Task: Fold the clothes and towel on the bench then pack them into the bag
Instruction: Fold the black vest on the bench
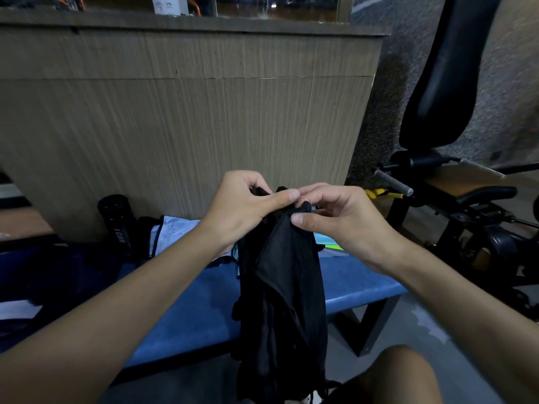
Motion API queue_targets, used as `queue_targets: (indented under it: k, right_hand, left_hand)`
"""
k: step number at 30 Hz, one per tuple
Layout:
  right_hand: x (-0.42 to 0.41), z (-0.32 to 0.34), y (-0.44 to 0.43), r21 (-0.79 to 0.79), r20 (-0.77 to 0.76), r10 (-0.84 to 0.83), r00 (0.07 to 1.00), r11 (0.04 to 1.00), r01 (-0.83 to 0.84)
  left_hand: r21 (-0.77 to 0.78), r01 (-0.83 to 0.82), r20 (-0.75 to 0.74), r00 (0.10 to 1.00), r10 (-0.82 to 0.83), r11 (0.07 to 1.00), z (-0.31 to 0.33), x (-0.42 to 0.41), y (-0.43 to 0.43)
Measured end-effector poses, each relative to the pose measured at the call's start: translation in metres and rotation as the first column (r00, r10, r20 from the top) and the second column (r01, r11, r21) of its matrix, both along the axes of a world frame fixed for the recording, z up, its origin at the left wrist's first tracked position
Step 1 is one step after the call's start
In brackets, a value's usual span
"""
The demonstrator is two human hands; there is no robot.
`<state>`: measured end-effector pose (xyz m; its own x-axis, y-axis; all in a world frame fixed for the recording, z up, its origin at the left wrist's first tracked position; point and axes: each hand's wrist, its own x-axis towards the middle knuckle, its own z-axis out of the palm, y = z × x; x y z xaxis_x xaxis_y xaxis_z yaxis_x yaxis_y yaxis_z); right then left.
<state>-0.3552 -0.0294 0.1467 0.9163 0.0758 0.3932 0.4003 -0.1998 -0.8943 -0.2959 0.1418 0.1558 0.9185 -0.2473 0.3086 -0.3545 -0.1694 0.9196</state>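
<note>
A black garment (280, 287) hangs bunched in front of me, above the blue bench (192, 313). My left hand (248, 205) pinches its top edge between thumb and curled fingers. Close beside it, my right hand (338, 217) pinches the same top edge with thumb and forefinger. A light blue and white garment (178, 231) lies on the bench behind my left forearm. A dark navy bag (58, 275) sits at the bench's left end, with something white (17, 309) beside it.
A brown panelled counter (180, 112) stands right behind the bench. A black cylinder (116, 220) stands at its foot. Black gym equipment with a padded seat (443, 83) and yellow-handled parts fills the right side. My knee (402, 377) is at the bottom right.
</note>
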Motion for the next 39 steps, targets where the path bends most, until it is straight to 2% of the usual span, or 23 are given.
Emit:
queue_targets:
  k: [7,11,14,17,22,27,30,35,39]
  right_hand:
    - [0.006,-0.006,-0.002,0.078,-0.014,-0.086,0.996,0.993,0.087]
    - [0.011,-0.007,-0.014,0.181,-0.023,-0.175,0.984,0.967,0.177]
    - [0.012,-0.008,-0.017,0.141,-0.049,-0.16,0.986,0.976,0.165]
    - [0.01,-0.008,-0.017,0.108,-0.033,-0.149,0.988,0.982,0.152]
    - [0.002,-0.005,-0.014,0.062,-0.006,-0.099,0.995,0.993,0.099]
    - [0.005,-0.008,-0.009,0.031,0.026,-0.098,0.995,0.995,0.097]
    - [0.007,-0.006,-0.007,0.148,-0.005,-0.064,0.998,0.987,0.064]
    - [0.008,-0.004,-0.009,0.204,0.008,-0.142,0.99,0.969,0.138]
    - [0.009,-0.002,-0.01,0.231,0.026,-0.201,0.979,0.954,0.19]
  left_hand:
    - [-0.053,0.082,-0.099,0.991,-0.087,0.995,0.003,-0.002,0.004]
    - [0.011,0.161,-0.125,0.979,-0.159,0.987,0.003,0.005,0.021]
    - [0.065,0.178,-0.06,0.983,-0.174,0.982,0.003,0.005,0.02]
    - [0.064,0.103,0.026,0.994,-0.105,0.993,0.004,0.002,0.013]
    - [0.025,-0.033,0.088,0.996,0.03,0.999,0.005,0.003,0.006]
    - [0.061,0.105,0.105,0.988,-0.111,0.993,0.008,-0.004,0.0]
    - [0.037,0.192,0.083,0.977,-0.195,0.981,0.01,-0.005,0.001]
    - [0.05,0.179,0.089,0.979,-0.183,0.983,0.007,-0.002,0.009]
    - [0.123,0.2,0.2,0.954,-0.222,0.972,0.003,0.002,0.017]
